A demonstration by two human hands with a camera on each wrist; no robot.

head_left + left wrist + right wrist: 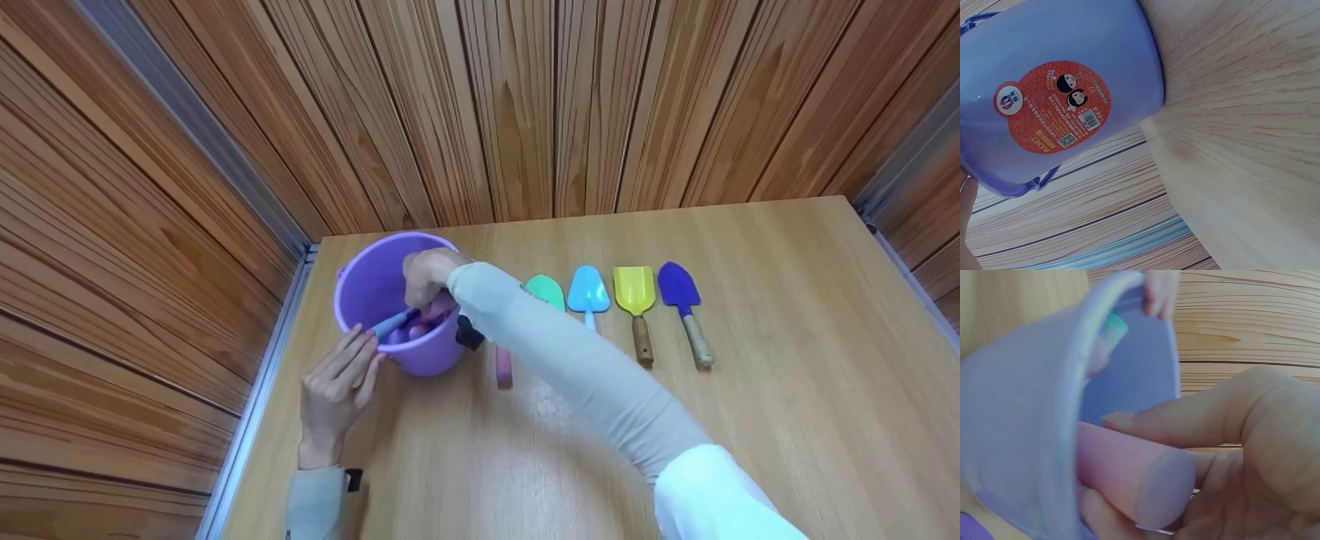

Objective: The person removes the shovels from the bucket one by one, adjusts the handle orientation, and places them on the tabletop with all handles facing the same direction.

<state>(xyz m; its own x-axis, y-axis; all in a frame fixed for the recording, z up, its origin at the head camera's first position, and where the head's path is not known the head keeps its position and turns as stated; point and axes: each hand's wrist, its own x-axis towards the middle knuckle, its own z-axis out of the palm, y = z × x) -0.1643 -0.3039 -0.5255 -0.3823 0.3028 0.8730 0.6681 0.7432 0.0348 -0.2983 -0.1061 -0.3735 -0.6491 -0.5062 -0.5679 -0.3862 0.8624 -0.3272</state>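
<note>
A purple bucket point(424, 365) stands at the left of the table. My left hand point(337, 386) grips its near rim, fingers over the edge and thumb outside. In the left wrist view, the bucket's side point(1129, 50) bears a red label point(1058, 107). My right hand point(429, 276) reaches into the bucket. The right wrist view shows that hand point(1264, 433) holding a pink cylindrical handle point(1123, 464), its round end outward and its far end hidden behind the bucket wall. A blue handle point(391, 324) leans inside the bucket near the left fingers, above several pink and purple pieces.
Right of the bucket lie a green shovel point(546, 289), partly under my right sleeve, a light-blue shovel point(589, 289), a yellow shovel point(634, 289) and a dark-blue shovel point(679, 286). A pink handle point(504, 369) shows below the sleeve. Wood-panelled walls point(510, 112) border the table.
</note>
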